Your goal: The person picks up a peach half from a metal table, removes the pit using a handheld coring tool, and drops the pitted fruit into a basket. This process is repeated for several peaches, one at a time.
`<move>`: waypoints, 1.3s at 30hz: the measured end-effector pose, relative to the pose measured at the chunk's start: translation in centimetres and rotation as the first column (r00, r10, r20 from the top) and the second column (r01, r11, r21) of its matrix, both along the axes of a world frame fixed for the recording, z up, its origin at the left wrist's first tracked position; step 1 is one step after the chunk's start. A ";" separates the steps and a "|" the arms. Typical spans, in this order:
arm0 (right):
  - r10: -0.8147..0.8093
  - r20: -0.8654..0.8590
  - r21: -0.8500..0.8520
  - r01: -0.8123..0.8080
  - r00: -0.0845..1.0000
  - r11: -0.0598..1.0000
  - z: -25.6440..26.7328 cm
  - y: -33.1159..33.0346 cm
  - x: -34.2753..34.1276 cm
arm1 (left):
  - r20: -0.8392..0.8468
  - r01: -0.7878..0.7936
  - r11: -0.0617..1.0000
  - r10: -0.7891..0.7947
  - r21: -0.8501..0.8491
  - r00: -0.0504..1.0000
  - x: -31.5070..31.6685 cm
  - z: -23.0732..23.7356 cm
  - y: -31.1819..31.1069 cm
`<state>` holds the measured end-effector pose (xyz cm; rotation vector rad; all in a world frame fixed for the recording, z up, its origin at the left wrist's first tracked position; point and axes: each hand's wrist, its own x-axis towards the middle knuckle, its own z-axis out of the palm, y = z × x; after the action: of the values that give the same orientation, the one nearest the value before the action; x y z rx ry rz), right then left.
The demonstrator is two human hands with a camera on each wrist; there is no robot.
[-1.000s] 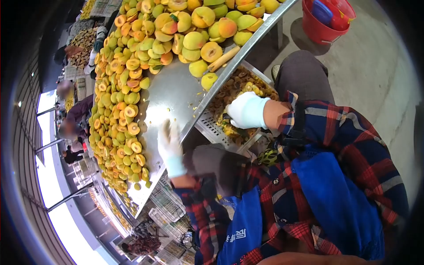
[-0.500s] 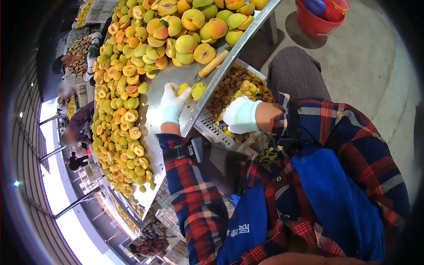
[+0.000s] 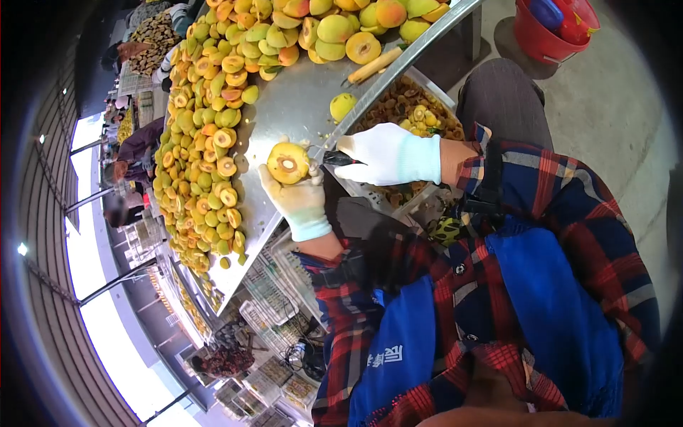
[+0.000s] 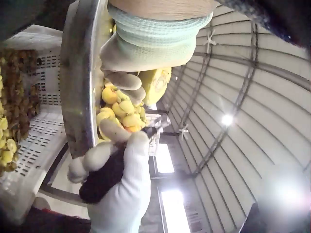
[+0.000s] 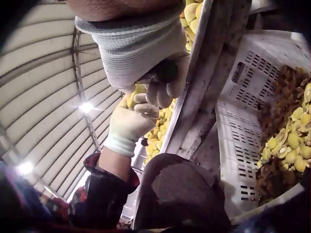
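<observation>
In the head view the gloved left hand (image 3: 297,203) holds a halved yellow fruit (image 3: 287,163), its cut face and pit turned up, fingers curled round it. The gloved right hand (image 3: 391,154) grips a dark-handled tool (image 3: 340,158), whose tip points toward the fruit. In the left wrist view the right hand (image 4: 127,187) wraps round the dark handle (image 4: 103,178), with a metal end near the fruit half (image 4: 156,86). The right wrist view shows the left hand (image 5: 130,127) just beyond the right hand (image 5: 146,63); the fruit is mostly hidden there.
Many fruit halves (image 3: 213,107) are heaped on the metal table (image 3: 284,107). A wooden-handled tool (image 3: 375,65) and one yellow fruit (image 3: 343,107) lie near its edge. Below stands a white crate (image 5: 233,145) of pits and pieces; a red bucket (image 3: 544,43) stands on the floor.
The left hand has picked up a fruit from near the table edge and drawn it back toward the body. From over the crate, the right hand has come up beside it with the tool.
</observation>
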<state>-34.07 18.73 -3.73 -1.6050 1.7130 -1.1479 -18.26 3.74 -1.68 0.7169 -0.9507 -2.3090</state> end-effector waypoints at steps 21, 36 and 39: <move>0.275 0.524 0.388 -0.513 0.806 0.765 1.8 -0.5 -1.1 | 0.300 -0.053 0.512 0.582 -0.858 0.756 -2.8 0.3 5.9; 0.134 0.946 0.131 -0.725 0.296 0.676 0.3 0.3 0.5 | 0.211 -0.276 0.709 0.516 -0.649 0.830 -2.0 -1.2 5.7; 0.148 0.967 0.059 -0.744 0.209 0.666 0.7 0.4 0.3 | 0.149 -0.278 0.670 0.506 -0.688 0.849 -1.9 -1.2 5.5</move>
<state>-33.78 19.09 -3.06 -0.6832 0.5328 -0.8138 -20.21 9.28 -2.86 0.9010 -1.4685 -1.3429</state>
